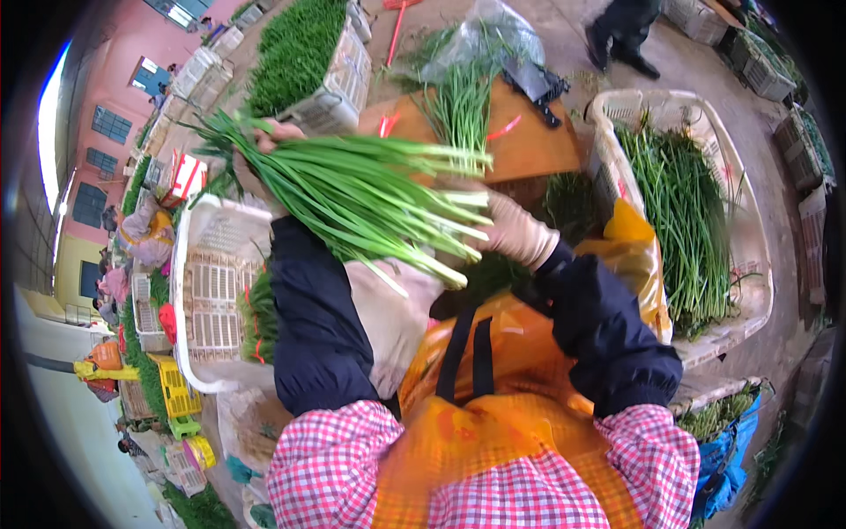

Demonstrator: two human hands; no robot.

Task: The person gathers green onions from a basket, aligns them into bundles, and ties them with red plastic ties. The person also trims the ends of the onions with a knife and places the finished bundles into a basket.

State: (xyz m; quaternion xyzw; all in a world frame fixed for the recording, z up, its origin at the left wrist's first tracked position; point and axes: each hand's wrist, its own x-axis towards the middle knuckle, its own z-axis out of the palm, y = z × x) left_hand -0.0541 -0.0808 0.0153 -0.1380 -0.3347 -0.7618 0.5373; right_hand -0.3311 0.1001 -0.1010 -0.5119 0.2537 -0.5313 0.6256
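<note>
My left hand (274, 135) is closed around the leafy end of a loose bunch of garlic chives (357, 192), held above my lap. Pale stem ends point right, towards my right hand (519, 228), which wears a light glove. Its fingers are partly hidden behind those stems, so its grip cannot be made out. Beyond the bunch, a smaller heap of chives (462, 109) lies on a brown board (535, 149). Red ties (505, 127) lie on the board too.
At left, a white plastic crate (211, 383) holds chive bundles (259, 317) with red ties. Another white crate (750, 198) of chives stands at right. Behind the board are clear plastic (489, 46) and a full crate (340, 86). A person's legs (621, 33) show at the top.
</note>
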